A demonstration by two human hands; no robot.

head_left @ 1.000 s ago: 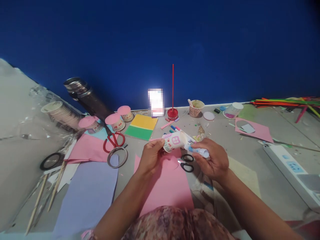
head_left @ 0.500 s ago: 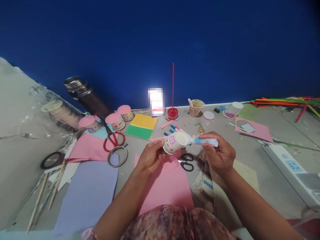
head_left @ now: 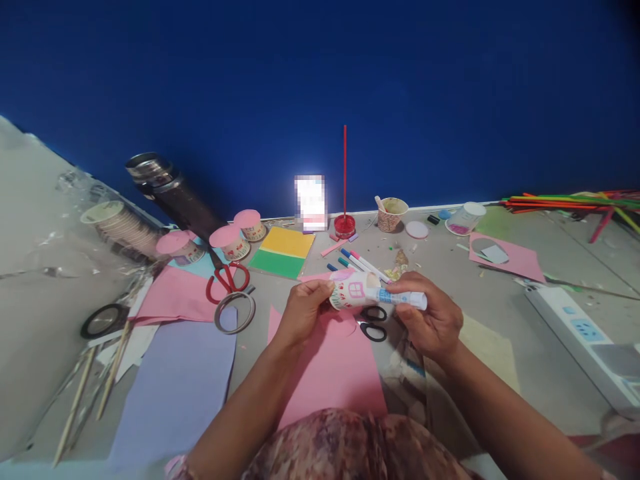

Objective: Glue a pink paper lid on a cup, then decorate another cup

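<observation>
My left hand [head_left: 306,308] is closed on a small white paper cup [head_left: 345,291], tilted on its side with its wider end to the left. Pink windows, red flowers and green grass decorate its wall. In my right hand [head_left: 433,317] is a white glue stick [head_left: 400,298] with a blue label, its tip against the cup near the pink window. Below the cup lies pink paper [head_left: 330,373], with black-handled scissors [head_left: 374,323] beside it. Several colored markers [head_left: 363,262] rest just behind the cup.
Pink-topped cups [head_left: 229,242], a black thermos [head_left: 175,193] and red-handled scissors [head_left: 227,283] stand or lie left. A tape roll [head_left: 235,313] rests on purple paper [head_left: 175,393]. A phone [head_left: 311,203] is at the wall. A power strip [head_left: 580,333] lies right.
The glue stick has moved left and slightly down onto the cup's wall. The cup has turned, bringing a pink window toward the glue stick.
</observation>
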